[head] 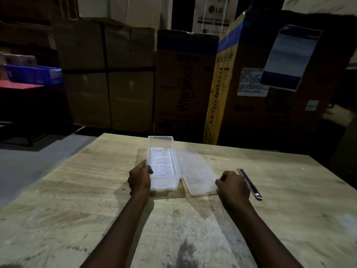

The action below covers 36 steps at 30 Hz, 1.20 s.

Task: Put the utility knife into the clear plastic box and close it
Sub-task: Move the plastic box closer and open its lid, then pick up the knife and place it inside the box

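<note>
A clear plastic box [161,151] lies on the wooden table [77,200], with a white wavy grid insert on its floor. Its clear lid [195,171] lies flat beside it on the right. My left hand [139,180] grips the box's near left rim, thumb over the edge. My right hand [232,187] is curled on the lid's near right edge. The utility knife [250,183], dark and slim with a metal end, lies on the table just right of my right hand, apart from the box.
Tall cardboard appliance cartons [177,80] stand close behind the table's far edge. A blue crate [32,74] sits at the far left on a red surface. The floor [25,161] drops away left of the table.
</note>
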Tool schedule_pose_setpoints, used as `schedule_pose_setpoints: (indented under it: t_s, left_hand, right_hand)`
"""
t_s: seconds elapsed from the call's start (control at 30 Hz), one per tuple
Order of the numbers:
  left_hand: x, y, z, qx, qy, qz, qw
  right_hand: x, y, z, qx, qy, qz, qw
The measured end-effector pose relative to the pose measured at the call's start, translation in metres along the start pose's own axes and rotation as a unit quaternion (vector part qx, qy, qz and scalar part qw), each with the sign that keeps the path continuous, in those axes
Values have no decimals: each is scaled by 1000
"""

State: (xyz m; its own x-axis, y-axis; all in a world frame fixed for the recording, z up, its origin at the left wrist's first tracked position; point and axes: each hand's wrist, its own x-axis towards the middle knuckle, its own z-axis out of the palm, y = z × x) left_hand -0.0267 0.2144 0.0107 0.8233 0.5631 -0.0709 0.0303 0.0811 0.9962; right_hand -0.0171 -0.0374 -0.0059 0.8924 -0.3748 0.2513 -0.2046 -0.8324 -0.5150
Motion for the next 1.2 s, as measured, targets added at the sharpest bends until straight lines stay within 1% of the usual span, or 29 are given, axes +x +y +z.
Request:
schedule_pose_setpoints:
  t_s: [0.07,0.2,0.27,0.33,0.4,0.47,0.63,0.67,0.77,0.87,1.0,1.2]
  left_hand:
    - [-1,-1,2,12,1,18,1000]
    - [3,-2,2,20,2,46,999]
    - [5,-3,3,24,0,54,998]
    - [6,-3,4,24,1,57,998]
    - [9,-5,4,26,-1,60,998]
    - [11,-7,4,29,-3,66,997]
    - [17,-11,5,32,2,79,996]
    - [17,-12,6,33,3,82,996]
    - [17,-12,6,38,3,84,996]
    - [18,-11,6,41,3,79,996]
    - [18,-11,6,35,7,77,996]
    - [15,-8,6,27,3,63,998]
  right_hand:
    - [-1,4,0,-46,-16,-17,999]
    - [2,4,2,-72,-25,-42,996]
    - [4,5,0,-70,-19,-47,996]
    - [10,8,-5,-73,7,-51,996]
    - [20,13,-15,-86,33,-30,995]
    - [30,21,-26,-108,38,9,993]
    - [45,41,-43,-182,-42,90,978]
    - [46,43,-44,-189,-56,93,976]
    - [46,48,-46,-208,-81,65,973]
    - [45,48,-45,-204,-89,67,973]
    - [42,46,-44,-171,-90,74,978]
    - [32,38,-37,-149,-53,61,986]
